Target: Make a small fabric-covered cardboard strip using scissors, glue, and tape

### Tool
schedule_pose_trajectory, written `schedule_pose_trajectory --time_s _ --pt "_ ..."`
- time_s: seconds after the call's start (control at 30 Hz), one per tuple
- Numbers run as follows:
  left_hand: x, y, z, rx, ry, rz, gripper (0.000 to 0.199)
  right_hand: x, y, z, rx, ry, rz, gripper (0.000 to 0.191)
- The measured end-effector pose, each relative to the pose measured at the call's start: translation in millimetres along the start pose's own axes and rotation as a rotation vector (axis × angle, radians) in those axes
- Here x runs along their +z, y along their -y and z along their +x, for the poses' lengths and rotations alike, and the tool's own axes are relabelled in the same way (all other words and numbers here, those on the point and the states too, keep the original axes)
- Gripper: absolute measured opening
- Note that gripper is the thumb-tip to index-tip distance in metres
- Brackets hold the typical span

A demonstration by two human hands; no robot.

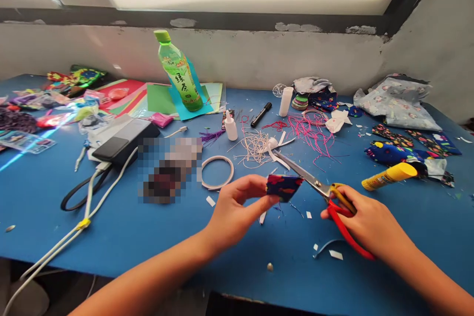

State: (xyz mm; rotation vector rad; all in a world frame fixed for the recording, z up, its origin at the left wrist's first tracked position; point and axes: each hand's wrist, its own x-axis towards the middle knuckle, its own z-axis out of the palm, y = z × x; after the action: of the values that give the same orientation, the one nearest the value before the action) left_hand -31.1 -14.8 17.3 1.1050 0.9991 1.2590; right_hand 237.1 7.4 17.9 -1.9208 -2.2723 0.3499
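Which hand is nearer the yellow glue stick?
Right. The right hand, holding scissors, is just nearside of the glue stick; the left hand, holding patterned fabric, is farther left.

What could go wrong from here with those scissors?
The left hand pinches a small patterned fabric piece close to the scissors in the right hand; a slip might nick a finger. The scissors' tips appear near the white cords and could snag them. The yellow glue stick nearby might get knocked.

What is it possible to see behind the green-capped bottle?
Behind the bottle, parts of blue paper, green paper and the grey wall show. Whatever lies directly behind it is covered and cannot be seen.
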Motion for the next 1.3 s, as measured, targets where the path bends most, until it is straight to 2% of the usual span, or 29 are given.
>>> schedule_pose_trajectory --time_s 0.13,0.2,0.27,0.3,0.37,0.43,0.53,0.63,0.7,0.83,0.87,0.93,1.03,1.1,1.2,1.3 --pt "-10.8 -0.4 11.5 0.468 -0.11 0.519 0.009 3.5 -12.1 7.4 0.004 -0.045 -0.095 0.046" --pt "-16.5 -6.8 16.9 0.548 -0.128 0.621 0.008 4.0 -16.1 9.4 -0.017 -0.055 -0.13 0.051" --pt "-21.5 -17.0 16.9 0.554 -0.109 0.734 0.011 4.1 -18.5 9.8 -0.042 -0.063 -0.165 0.052" --pt "-23.8 -22.2 14.2 0.54 -0.087 0.859 0.013 4.3 -19.2 9.6 -0.054 -0.065 -0.182 0.052" --pt "-28.6 -30.1 4.2 0.48 -0.027 1.257 0.019 5.2 -20.1 9.3 -0.073 -0.066 -0.22 0.049" --pt "-34.4 -32.1 -8.6 0.38 0.024 1.563 0.023 7.4 -20.2 9.9 -0.086 -0.068 -0.254 0.047" --pt "-43.8 -26.2 -24.6 0.215 0.092 1.756 0.026 10.8 -19.6 12.2 -0.096 -0.07 -0.297 0.041" --pt "-49.1 -18.2 -32.0 0.169 0.149 1.744 0.023 8.0 -17.7 11.6 -0.1 -0.064 -0.326 0.035" --pt "-46.2 -13.4 -31.6 0.175 0.189 1.697 0.02 0.6 -14.7 9.1 -0.105 -0.057 -0.338 0.032" --pt "-20.8 3.8 -15.7 0.214 0.294 1.555 0.038 -15.0 4.7 14.0 -0.161 -0.061 -0.323 0.026" --pt "-11.8 10.5 -9.2 0.224 0.312 1.518 0.048 -15.4 13.3 20.3 -0.195 -0.064 -0.302 0.025" --pt "5.6 24.6 3.7 0.235 0.338 1.455 0.067 -8.8 33.5 39.2 -0.299 -0.053 -0.234 0.031" --pt "22.0 40.0 13.6 0.27 0.417 1.349 0.078 14.7 60.3 73.3 -0.46 -0.019 -0.115 0.034" --pt "23.7 42.8 11.1 0.33 0.524 1.273 0.069 31.8 68.5 90.1 -0.521 -0.026 -0.053 0.035" --pt "16.9 39.2 -0.7 0.412 0.667 1.173 0.044 48.7 63.5 97.2 -0.59 -0.039 0.028 0.035" --pt "7.5 35.1 -9.2 0.443 0.675 1.119 0.035 53.6 47.2 86.7 -0.662 -0.02 0.092 0.034"
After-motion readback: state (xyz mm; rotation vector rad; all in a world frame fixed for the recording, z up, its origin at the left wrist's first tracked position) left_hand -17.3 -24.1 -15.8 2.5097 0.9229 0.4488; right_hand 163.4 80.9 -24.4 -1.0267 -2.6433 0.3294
